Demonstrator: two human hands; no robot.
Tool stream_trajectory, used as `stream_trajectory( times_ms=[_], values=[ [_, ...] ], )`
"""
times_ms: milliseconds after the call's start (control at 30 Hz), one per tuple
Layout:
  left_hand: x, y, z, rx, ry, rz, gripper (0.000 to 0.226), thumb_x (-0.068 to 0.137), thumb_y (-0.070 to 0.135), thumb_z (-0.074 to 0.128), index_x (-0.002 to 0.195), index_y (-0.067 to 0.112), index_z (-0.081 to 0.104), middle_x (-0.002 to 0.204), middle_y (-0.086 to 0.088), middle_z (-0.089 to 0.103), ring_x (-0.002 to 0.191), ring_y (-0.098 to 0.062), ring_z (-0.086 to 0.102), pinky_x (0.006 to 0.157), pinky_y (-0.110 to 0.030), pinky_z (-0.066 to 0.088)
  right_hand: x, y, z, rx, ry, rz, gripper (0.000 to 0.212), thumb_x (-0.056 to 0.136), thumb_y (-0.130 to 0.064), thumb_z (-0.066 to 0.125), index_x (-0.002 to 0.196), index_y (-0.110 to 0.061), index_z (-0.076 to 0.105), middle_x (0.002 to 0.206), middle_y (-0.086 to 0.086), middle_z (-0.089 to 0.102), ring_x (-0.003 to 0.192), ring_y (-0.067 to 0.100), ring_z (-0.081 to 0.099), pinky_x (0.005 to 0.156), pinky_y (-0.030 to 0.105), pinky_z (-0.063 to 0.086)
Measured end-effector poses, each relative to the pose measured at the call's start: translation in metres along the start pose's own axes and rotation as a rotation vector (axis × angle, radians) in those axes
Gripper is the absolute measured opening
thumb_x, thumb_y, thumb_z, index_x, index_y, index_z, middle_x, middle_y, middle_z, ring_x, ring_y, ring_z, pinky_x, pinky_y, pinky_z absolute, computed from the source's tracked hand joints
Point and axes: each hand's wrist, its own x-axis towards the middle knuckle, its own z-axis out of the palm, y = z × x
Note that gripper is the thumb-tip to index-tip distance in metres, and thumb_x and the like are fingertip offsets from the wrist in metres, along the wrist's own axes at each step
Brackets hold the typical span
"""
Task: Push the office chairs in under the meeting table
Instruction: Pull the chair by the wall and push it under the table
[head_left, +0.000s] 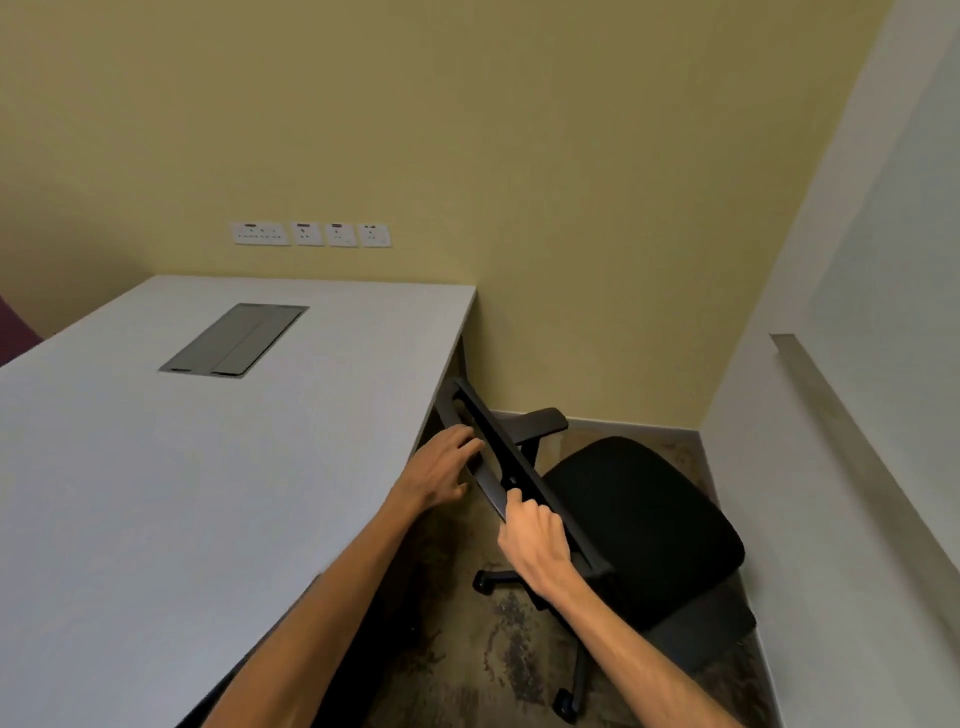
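A black office chair (644, 525) stands on the carpet to the right of the grey meeting table (156, 467), its backrest turned toward the table edge and its seat facing the white wall. My right hand (535, 540) grips the top rail of the backrest (498, 447). My left hand (441, 467) rests on the table side of the same backrest, fingers spread against it. One armrest (543, 420) sticks out behind the backrest. Wheels of the chair base (566, 706) show below the seat.
A metal cable hatch (234, 340) is set in the tabletop. Wall sockets (311, 234) sit on the yellow wall behind. A white partition with a metal ledge (852, 441) closes off the right side, close to the chair. A purple seat corner (15, 332) shows at far left.
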Motion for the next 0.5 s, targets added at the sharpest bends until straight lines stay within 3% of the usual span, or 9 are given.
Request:
stream_trajectory(
  times_ms=[167,333,500],
  values=[
    [0.034,-0.006,0.006,0.006,-0.097,0.183,0.03,0.076,0.019,0.065,0.104,0.009,0.068,0.107,-0.011,0.065,0.103,-0.026,0.055,0.092,-0.031,0.041,-0.002,0.002,0.003,0.09,-0.049,0.068,0.043,0.099,-0.041,0.042,0.126,-0.009,0.046,0.113,0.016,0.063,0.104,0.032,0.063,0.082,0.042,0.049],
    [0.025,-0.004,0.012,0.055,-0.092,0.3,0.025,0.073,0.024,0.061,0.094,0.015,0.069,0.093,-0.003,0.069,0.091,-0.021,0.06,0.08,-0.029,0.046,-0.019,0.036,-0.008,0.081,-0.126,-0.035,0.044,0.097,-0.048,0.042,0.119,-0.011,0.049,0.109,0.016,0.064,0.102,0.036,0.061,0.079,0.044,0.046],
    [0.018,0.025,0.014,0.014,-0.217,0.335,0.015,0.072,0.029,0.058,0.078,0.017,0.065,0.079,-0.001,0.068,0.075,-0.021,0.063,0.068,-0.034,0.051,-0.058,0.093,-0.03,-0.045,-0.185,-0.1,0.042,0.095,-0.05,0.042,0.113,-0.014,0.053,0.102,0.013,0.067,0.096,0.034,0.062,0.072,0.04,0.042]
  ],
)
